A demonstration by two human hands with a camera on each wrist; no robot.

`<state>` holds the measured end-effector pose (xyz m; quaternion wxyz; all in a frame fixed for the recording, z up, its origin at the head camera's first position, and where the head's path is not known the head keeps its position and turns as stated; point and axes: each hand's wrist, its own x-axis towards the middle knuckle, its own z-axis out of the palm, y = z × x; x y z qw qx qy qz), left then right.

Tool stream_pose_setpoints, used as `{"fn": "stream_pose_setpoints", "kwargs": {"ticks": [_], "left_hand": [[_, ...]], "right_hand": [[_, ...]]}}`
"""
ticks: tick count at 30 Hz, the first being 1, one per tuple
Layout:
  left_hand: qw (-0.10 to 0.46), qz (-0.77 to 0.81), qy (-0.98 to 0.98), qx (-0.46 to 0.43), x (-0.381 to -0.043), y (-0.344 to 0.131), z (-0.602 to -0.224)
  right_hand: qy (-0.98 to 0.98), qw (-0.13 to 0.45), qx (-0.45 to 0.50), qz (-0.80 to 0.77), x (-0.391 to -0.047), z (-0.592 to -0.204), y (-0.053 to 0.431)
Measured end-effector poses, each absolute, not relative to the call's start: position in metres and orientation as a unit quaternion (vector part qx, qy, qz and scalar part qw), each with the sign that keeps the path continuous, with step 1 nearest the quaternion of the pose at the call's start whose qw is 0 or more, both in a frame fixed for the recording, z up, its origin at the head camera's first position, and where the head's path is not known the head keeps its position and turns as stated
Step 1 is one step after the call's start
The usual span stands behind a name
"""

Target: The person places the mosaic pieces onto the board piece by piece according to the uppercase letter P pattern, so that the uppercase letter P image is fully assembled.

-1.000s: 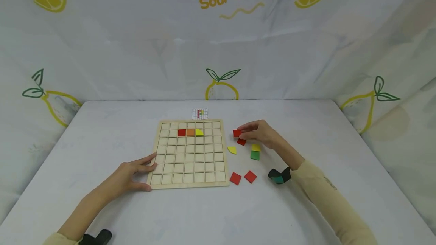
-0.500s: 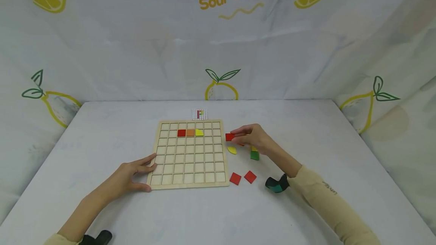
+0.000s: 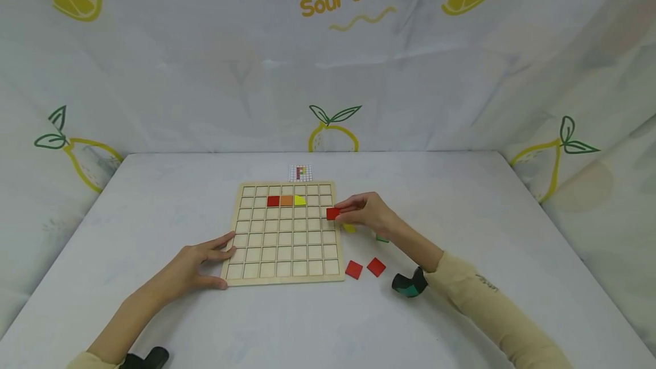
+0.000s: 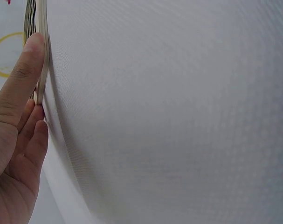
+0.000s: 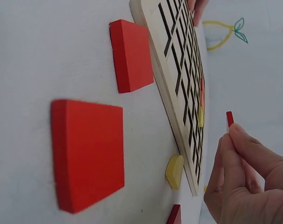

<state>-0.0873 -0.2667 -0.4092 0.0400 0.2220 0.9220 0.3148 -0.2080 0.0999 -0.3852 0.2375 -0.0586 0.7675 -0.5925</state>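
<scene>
My right hand [image 3: 371, 214] pinches a red square tile [image 3: 332, 214] between thumb and fingertips, over the right edge of the wooden grid board [image 3: 282, 281]. The right wrist view shows this tile [image 5: 230, 118] raised above the table. With fingers fairly straight, my left hand [image 3: 197, 263] touches the board's left edge and its near left corner; in the left wrist view the thumb [image 4: 27, 70] rests along the board's side. One row of the board holds a red tile [image 3: 274, 201], an orange tile [image 3: 286, 200] and a yellow piece with a rounded corner [image 3: 299, 201].
Two red tiles [image 3: 353, 269] lie by the board's near right corner. A yellow quarter-round piece [image 3: 349, 228] and a green tile [image 3: 382, 238] are partly behind the right hand; another red tile [image 5: 175, 214] lies nearby. A small printed pattern card [image 3: 300, 173] lies beyond the board.
My right hand has carried the red tile left and nearer, from beside the loose pieces to the board's right edge. The left hand has stayed put.
</scene>
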Motion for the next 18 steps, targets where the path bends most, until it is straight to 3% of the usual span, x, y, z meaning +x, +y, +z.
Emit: {"fn": "stream_pose_setpoints", "kwargs": {"ticks": [18], "left_hand": [[0.047, 0.315, 0.922, 0.221, -0.087, -0.266, -0.409]], "right_hand": [[0.735, 0.257, -0.067, -0.624, -0.204, -0.383, 0.076]]}}
